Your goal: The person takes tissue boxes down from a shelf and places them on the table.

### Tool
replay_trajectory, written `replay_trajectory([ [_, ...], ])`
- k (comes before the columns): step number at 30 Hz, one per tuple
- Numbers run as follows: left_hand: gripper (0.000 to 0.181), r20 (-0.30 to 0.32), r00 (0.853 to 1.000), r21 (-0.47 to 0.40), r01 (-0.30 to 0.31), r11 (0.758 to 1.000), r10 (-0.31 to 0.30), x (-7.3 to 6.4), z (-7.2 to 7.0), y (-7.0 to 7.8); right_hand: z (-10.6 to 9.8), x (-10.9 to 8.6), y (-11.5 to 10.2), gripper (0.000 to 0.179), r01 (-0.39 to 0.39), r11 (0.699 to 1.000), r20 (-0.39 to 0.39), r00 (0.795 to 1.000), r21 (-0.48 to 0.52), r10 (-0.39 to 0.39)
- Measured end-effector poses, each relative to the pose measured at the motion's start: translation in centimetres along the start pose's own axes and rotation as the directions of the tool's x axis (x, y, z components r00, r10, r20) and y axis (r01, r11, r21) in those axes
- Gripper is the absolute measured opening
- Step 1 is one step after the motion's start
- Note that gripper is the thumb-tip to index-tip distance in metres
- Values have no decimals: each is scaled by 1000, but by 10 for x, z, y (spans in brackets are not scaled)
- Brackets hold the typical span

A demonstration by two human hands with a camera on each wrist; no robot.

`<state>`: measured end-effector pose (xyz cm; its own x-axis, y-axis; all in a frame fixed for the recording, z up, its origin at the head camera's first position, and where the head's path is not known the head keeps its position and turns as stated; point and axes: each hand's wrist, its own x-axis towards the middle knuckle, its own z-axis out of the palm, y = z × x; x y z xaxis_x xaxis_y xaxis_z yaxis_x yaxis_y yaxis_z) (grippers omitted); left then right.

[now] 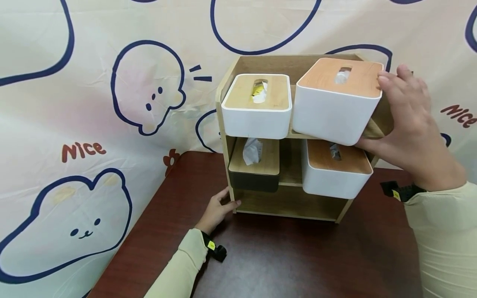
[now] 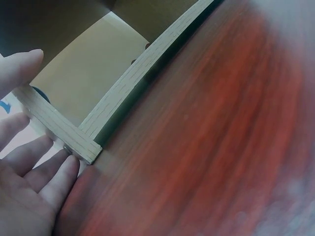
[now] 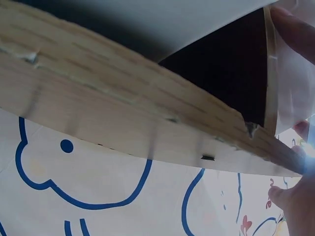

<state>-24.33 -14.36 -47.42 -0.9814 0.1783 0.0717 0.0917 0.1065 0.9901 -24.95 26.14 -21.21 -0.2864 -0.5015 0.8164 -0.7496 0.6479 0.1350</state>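
Note:
A small wooden shelf (image 1: 287, 200) stands on the table with tissue boxes in it. My left hand (image 1: 217, 211) grips its lower left side panel; in the left wrist view, the thumb is on one side of the panel (image 2: 61, 125) and the fingers on the other. At the upper right, my right hand (image 1: 411, 120) holds a white tissue box (image 1: 333, 111) with a wood-look lid. Fingers touch the lid's right edge, and the thumb is near the lower front corner. This box sits tilted, jutting forward. In the right wrist view the hand (image 3: 300, 206) is partly cut off.
Left of the held box is another white tissue box (image 1: 257, 123). Below are a dark tissue box (image 1: 253, 181) with a wood-look lid and a white one (image 1: 331, 182). The shelf stands on a dark red-brown table (image 1: 290, 256), before a printed cloth (image 1: 149, 25).

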Motion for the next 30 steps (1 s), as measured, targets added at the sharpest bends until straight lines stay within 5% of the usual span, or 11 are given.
replay_trajectory([
  [5, 68, 7, 1000, -43, -1, 999, 2, 4, 0, -7, 0, 2, -3, 103, -68, 998, 28, 997, 6, 68],
  [19, 85, 16, 1000, -90, -12, 996, 13, 9, 1, -17, 1, 7, 0, 84, 97, 992, -2, 995, -75, -97],
  [24, 87, -4, 1000, -86, -18, 996, 18, 16, 0, -36, -1, 9, -1, 87, 85, 993, 23, 996, -76, -83],
  [30, 85, -21, 998, -46, -61, 997, 60, 18, 0, -39, -1, 10, -2, 96, 13, 997, 49, 999, -80, -9],
])
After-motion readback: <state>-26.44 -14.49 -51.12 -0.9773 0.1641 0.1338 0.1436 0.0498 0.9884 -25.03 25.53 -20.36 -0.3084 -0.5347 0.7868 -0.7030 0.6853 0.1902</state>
